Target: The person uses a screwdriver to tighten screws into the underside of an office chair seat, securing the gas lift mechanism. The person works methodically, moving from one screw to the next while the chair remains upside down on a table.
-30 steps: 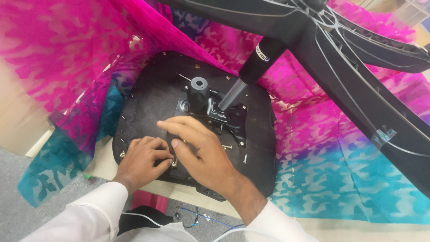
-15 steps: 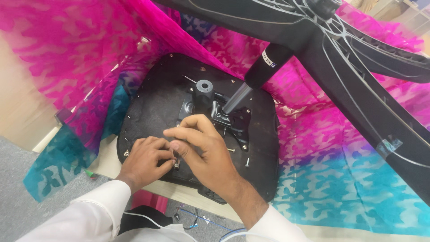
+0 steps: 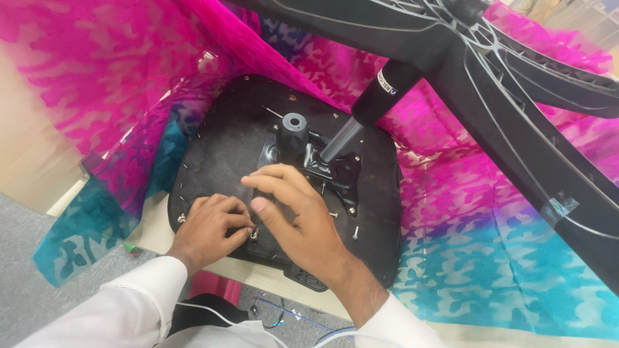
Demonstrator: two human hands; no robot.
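while left hand (image 3: 211, 227) pinches screw (image 3: 253, 234), right hand (image 3: 295, 212) arches over seat underside (image 3: 219, 148).

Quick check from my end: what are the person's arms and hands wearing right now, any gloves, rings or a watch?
Both arms wear long white sleeves ending at the wrists. The left hand and right hand are bare: no gloves, and no rings or watch that I can see.

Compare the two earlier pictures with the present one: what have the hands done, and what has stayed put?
Little changed. Both hands stay together over a small screw near the front edge of the upturned black chair seat, fingers shifting slightly. The seat, its metal mounting plate, the loose screws and the pink and teal cloth did not move.
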